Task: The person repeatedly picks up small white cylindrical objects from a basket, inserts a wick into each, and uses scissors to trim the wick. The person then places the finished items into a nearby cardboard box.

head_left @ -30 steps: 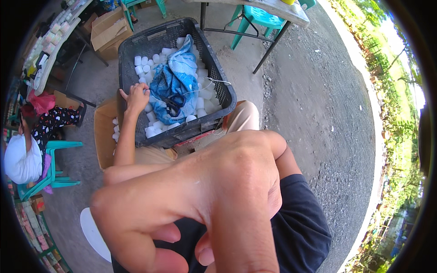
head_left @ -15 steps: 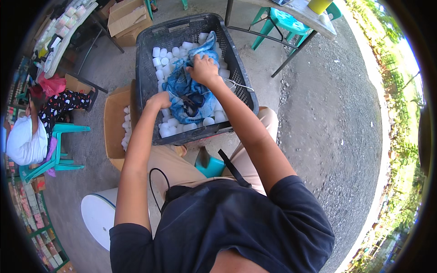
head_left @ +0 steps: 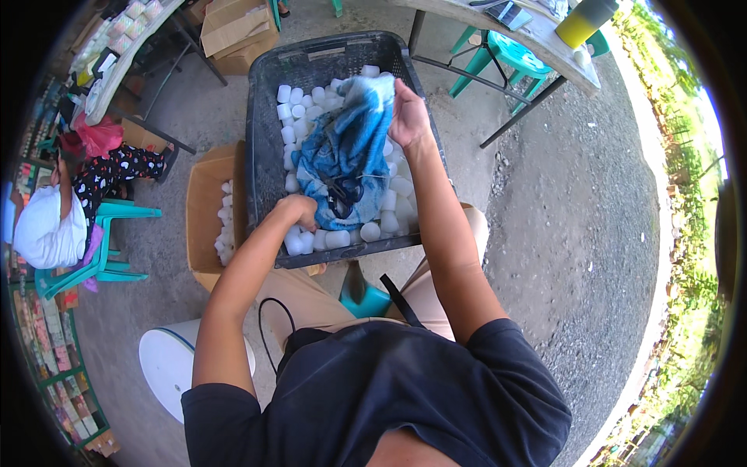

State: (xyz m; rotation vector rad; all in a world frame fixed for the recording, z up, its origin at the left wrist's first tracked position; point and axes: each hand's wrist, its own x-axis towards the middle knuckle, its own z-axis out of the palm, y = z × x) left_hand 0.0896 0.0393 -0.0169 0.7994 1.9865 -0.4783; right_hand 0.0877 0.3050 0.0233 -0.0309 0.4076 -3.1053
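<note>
While the blue cloth (head_left: 350,144) lies bunched over white cylindrical pieces (head_left: 369,232) in the black crate (head_left: 263,163), its upper end raised, the right hand (head_left: 409,117) has its grip clamped on that end. The left hand (head_left: 298,210) curls at the cloth's lower left edge, though I cannot tell whether its grip closes on fabric. Left of the crate stands a cardboard box (head_left: 204,202) holding more white pieces; beyond, at upper right, a bench (head_left: 566,61) carries a yellow-and-dark tumbler (head_left: 585,23).

I see grey concrete floor (head_left: 173,253) meeting gravel (head_left: 580,233) on the right. Bright sun lights the greenery (head_left: 689,257) beyond. A teal chair (head_left: 516,54) stands by a table (head_left: 548,48).
</note>
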